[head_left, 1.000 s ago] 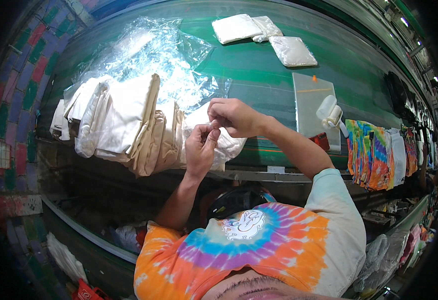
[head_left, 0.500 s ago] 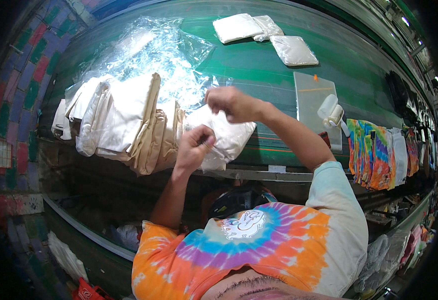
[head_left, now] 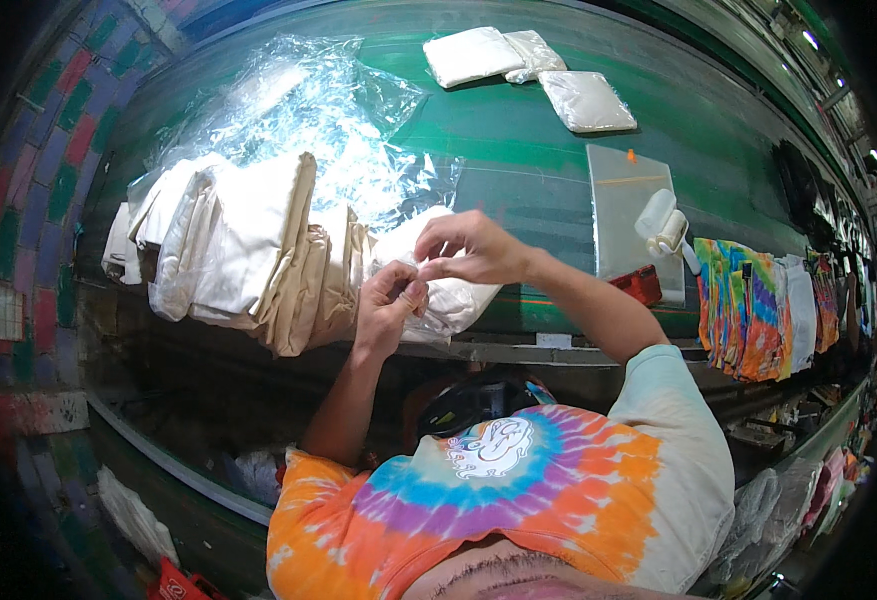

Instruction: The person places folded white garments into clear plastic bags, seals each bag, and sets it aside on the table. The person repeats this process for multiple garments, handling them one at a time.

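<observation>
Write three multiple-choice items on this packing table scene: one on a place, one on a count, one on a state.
1. Where do the tie-dye garments lie?
A. At the table's right end
B. On the clear plastic sheet
C. Under the cream stack

2. How many white packets lie at the far edge of the green table?
A. One
B. Three
C. Six

3. How are the left hand and right hand placed?
A. Flat and far apart
B. Close together, fingertips pinching over the bagged white bundle
C. Off the table, out of sight

Answers: 1 A, they lie past the roll of tape; 2 B, three packets are grouped there; 3 B, both hands meet over the bundle.
</observation>
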The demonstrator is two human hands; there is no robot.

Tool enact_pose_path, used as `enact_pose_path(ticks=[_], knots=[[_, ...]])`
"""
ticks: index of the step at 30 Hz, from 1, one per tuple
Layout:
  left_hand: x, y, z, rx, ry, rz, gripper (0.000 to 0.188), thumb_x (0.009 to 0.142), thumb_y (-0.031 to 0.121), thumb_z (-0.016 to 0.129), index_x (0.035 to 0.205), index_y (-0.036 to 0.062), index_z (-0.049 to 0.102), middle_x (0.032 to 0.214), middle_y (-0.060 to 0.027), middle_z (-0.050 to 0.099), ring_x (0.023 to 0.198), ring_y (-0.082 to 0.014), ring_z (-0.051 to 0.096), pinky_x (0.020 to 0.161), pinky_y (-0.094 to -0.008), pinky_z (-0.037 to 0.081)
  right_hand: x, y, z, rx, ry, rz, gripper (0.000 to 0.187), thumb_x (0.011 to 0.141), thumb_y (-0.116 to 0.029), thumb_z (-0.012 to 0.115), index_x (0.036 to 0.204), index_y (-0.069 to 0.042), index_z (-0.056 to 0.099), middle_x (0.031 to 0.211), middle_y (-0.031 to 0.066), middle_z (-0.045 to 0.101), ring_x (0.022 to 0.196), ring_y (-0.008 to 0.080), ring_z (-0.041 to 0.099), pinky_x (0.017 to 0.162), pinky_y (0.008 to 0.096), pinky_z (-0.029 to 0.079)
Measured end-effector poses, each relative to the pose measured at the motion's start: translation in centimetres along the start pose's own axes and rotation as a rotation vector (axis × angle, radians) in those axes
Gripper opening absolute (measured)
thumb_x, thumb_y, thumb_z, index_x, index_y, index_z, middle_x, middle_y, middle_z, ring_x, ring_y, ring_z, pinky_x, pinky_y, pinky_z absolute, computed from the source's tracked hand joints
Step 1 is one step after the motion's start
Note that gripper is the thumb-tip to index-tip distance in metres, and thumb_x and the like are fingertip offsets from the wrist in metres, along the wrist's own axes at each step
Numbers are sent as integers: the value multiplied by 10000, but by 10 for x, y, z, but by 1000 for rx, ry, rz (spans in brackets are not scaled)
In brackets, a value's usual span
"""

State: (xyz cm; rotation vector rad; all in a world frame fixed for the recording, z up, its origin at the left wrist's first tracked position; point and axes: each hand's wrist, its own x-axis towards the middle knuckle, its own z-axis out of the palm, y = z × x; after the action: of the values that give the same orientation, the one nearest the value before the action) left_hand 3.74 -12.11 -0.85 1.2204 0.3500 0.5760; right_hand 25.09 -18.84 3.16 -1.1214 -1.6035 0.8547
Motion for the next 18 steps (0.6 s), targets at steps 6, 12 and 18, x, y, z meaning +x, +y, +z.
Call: enact_pose_path(ticks=[6, 12, 18], knots=[[5, 1, 3, -104, -67, -28, 118, 1022, 115, 639, 956, 26, 600, 790, -24, 589, 684, -100, 542, 628, -255, 443, -5, 10, 12, 218, 100, 150, 39, 916, 32, 712, 943, 24, 685, 887, 52, 676, 814, 106, 625, 704, 275, 517], [13, 2, -4, -276, -180, -106, 172, 1008, 159, 681, 951, 22, 593, 774, -32, 568, 669, -120, 528, 606, -261, 426, 4, 12, 7, 37, 160, 104, 67, 835, 67, 692, 862, 6, 682, 767, 62, 660, 736, 107, 605, 656, 297, 500], [17, 5, -12, -300, -231, -144, 186, 996, 162, 697, 955, 15, 592, 762, -38, 556, 653, -124, 510, 584, -269, 416, 11, 14, -1, 85, 127, 36, 58, 807, 59, 677, 812, 2, 664, 733, 49, 645, 689, 111, 561, 630, 308, 482]])
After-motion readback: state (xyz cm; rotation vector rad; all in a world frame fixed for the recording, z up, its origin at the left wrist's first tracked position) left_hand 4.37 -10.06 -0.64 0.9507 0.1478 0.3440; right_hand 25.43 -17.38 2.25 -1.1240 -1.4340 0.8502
